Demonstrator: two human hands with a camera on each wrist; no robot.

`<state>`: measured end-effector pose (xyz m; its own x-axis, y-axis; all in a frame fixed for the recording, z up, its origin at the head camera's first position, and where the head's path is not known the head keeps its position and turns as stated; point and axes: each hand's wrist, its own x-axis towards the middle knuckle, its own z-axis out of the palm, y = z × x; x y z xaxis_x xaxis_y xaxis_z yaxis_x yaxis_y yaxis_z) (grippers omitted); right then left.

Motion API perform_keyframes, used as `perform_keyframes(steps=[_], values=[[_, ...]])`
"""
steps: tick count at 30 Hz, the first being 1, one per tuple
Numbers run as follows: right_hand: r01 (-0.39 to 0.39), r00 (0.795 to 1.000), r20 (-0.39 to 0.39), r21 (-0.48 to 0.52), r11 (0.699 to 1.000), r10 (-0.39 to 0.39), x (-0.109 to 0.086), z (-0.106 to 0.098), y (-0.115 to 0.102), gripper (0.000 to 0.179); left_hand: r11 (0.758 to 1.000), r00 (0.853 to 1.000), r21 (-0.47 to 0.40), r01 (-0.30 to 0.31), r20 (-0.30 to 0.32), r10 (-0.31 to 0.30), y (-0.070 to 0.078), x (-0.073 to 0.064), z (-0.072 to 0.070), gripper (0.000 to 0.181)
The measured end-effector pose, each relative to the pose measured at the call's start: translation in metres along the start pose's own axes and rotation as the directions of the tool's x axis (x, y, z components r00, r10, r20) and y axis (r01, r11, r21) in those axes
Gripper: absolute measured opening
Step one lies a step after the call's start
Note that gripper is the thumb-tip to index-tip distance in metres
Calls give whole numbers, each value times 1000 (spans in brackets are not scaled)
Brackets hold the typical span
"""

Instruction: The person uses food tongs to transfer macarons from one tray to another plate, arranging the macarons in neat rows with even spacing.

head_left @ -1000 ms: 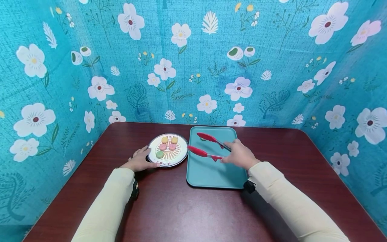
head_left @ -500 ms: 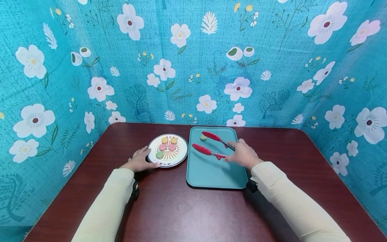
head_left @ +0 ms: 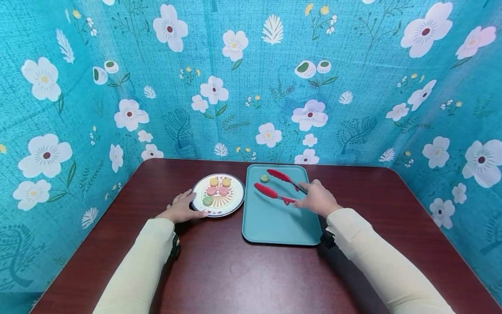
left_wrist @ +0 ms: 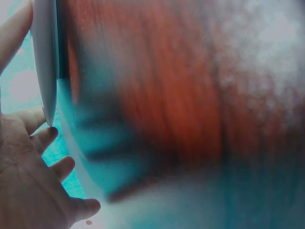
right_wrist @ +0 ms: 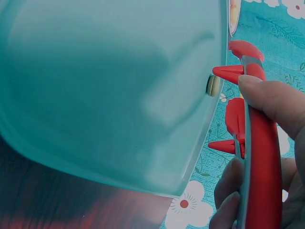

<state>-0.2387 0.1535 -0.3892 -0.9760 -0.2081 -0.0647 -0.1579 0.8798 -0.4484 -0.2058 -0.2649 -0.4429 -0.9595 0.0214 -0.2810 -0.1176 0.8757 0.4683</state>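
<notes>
A white patterned plate (head_left: 233, 203) lies left of centre, with yellow, pink and green macarons (head_left: 207, 200) on it. My left hand (head_left: 182, 208) holds its rim, thumb at the front and fingers at the left side. The left wrist view shows the plate (left_wrist: 44, 57) edge-on at the fingers. My right hand (head_left: 318, 199) grips red-tipped tongs (head_left: 266, 190) by the handles above a teal tray (head_left: 280, 226). The tongs' tips are apart with nothing between them. One green macaron (head_left: 264, 179) sits near the tray's far left corner, just left of the tips.
The plate and tray stand almost side by side on a dark brown table (head_left: 235, 274). Behind the table and at both sides hangs a blue flowered cloth (head_left: 243, 87).
The right hand and tongs have shifted right, away from the plate. The green macaron on the tray, mostly covered before, is now in full view. The left hand stays put.
</notes>
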Motion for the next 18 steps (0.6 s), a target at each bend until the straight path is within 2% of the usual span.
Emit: perform_keyframes(steps=[18], values=[[-28,1000,9,1,1000,28,8,4,10,87,1000,1000,-13,0,11,0,1,-1,-2,108]])
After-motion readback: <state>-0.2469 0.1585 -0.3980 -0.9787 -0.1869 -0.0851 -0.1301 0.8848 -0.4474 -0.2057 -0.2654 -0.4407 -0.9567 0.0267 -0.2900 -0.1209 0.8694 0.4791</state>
